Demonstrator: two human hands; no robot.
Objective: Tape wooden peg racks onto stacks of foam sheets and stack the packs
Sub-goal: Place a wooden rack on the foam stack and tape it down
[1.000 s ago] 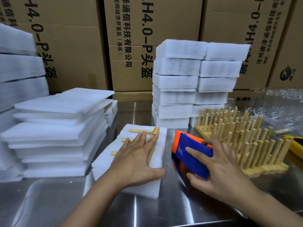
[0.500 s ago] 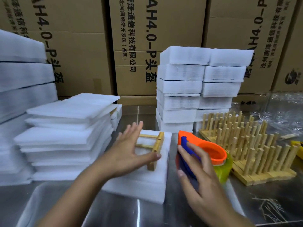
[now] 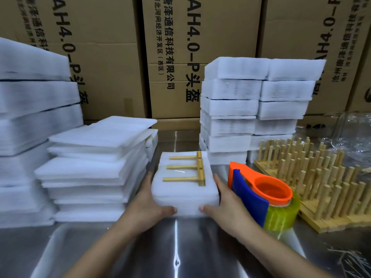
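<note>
Head view: on a reflective steel tabletop backed by printed brown cardboard boxes, left hand and right hand clasp the sides of a white foam-sheet stack, fingers flat, thumbs hooked on its near face. A three-peg wooden rack lies flat on top.

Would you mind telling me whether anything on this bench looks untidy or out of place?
The loose foam sheets left of the foam pack are fanned out, edges overhanging unevenly, and thin scraps litter the steel table near the right edge.
</note>
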